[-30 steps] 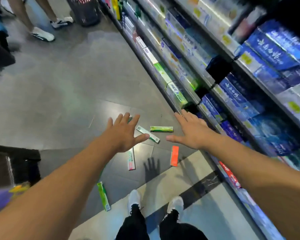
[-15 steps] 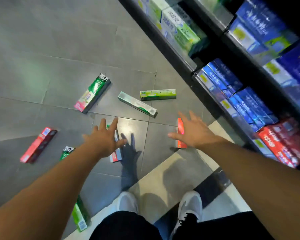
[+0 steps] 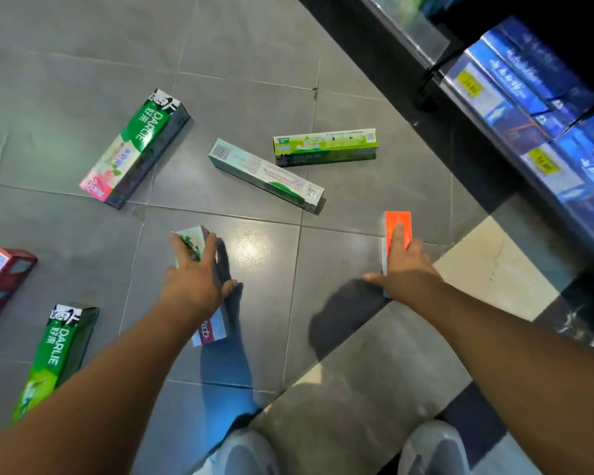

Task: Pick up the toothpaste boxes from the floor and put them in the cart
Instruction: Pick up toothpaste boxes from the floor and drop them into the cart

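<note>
Several toothpaste boxes lie scattered on the grey tiled floor. My left hand [image 3: 196, 279] lies over a white box with green and red print [image 3: 210, 332], fingers spread across its far end and thumb splayed to the right. My right hand [image 3: 403, 269] rests on an orange box [image 3: 397, 219], index finger straight along its top, thumb pointing away to the left. Farther off lie a pale teal box [image 3: 264, 174], a bright green box [image 3: 326, 147] and a green-and-pink Darlie box [image 3: 134, 145]. No cart is in view.
A green Darlie box [image 3: 55, 358] and a dark red box [image 3: 0, 279] lie at the left edge. A low shelf of blue boxes [image 3: 528, 97] runs along the right. My two shoes [image 3: 432, 447] stand at the bottom, on a pale floor strip.
The view has dropped closer to the floor. Both hands went from reaching in the air to touching down, the left on the white box and the right on the orange box.
</note>
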Tool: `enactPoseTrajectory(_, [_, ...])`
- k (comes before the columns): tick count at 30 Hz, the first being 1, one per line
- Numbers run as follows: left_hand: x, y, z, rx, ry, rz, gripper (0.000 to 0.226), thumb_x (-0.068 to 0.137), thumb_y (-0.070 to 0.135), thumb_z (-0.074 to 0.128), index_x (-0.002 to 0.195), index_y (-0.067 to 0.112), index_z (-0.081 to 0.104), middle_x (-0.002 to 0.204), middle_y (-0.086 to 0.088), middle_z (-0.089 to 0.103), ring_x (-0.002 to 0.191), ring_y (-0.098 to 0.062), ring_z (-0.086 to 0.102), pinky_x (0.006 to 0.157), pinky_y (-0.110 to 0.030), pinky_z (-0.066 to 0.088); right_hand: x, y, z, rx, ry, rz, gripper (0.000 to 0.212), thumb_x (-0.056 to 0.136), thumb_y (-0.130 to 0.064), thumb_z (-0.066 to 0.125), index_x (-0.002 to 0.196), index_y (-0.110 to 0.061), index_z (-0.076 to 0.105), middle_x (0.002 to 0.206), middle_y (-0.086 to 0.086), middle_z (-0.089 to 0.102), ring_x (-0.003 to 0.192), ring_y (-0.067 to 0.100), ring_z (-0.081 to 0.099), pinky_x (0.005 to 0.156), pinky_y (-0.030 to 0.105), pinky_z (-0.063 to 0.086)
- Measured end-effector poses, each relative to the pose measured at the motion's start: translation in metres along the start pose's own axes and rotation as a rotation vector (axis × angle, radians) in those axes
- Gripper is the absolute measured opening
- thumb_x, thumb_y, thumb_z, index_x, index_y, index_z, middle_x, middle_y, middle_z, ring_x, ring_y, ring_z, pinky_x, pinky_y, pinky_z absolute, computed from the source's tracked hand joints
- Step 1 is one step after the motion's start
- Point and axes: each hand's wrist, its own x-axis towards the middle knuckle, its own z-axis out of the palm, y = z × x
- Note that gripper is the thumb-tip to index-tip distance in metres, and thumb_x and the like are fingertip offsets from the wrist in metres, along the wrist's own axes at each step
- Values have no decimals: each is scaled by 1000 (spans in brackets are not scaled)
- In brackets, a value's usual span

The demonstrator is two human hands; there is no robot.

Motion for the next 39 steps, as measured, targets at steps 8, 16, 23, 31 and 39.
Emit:
enactPoseTrajectory(8, [4, 5, -2, -77, 61, -32, 77, 89, 27, 65, 150, 40, 20, 157, -7, -31, 117, -47, 44, 86, -48, 51, 18, -10, 11, -20, 74, 88, 109, 86, -29, 75, 155, -23, -10, 132, 17, 33, 115, 40, 54, 94, 47, 49])
enactPoseTrajectory(16, [-101, 22, -121, -210, 71, 46, 78, 88, 31, 69, 152, 37, 25, 161, -7, -14, 118, -48, 52, 101, -50, 46, -104, -26, -78, 54, 87, -91, 99, 91, -32, 68, 155, -29, -8, 126, 16, 38, 103, 34, 59, 86, 45, 51])
enactPoseTrajectory(23, [-259, 57, -318, -282, 69, 253, 82, 86, 27, 72, 152, 35, 25, 161, -14, -15, 136, -45, 39, 113, -42, 34, -281, -20, -274, 255, 102, -253, 96, 90, -27, 68, 158, -24, 0, 124, 17, 38, 94, 40, 61, 79, 42, 51])
enactPoseTrajectory(31, [-444, 122, -547, -229, 65, 642, 83, 84, 30, 74, 152, 35, 27, 160, -18, -7, 143, -38, 29, 113, -31, 29, -489, 24, -487, 583, 176, -275, 110, 88, -23, 71, 150, -47, -16, 127, 13, 40, 111, 40, 54, 88, 40, 45])
enactPoseTrajectory(39, [-574, 211, -622, -114, 19, 1084, 84, 84, 27, 74, 153, 37, 27, 162, -12, -13, 150, -27, 13, 108, -16, 18, -647, 120, -543, 851, 476, -207, 110, 70, -40, 63, 152, -47, -10, 154, 1, 37, 131, 25, 44, 104, 41, 43])
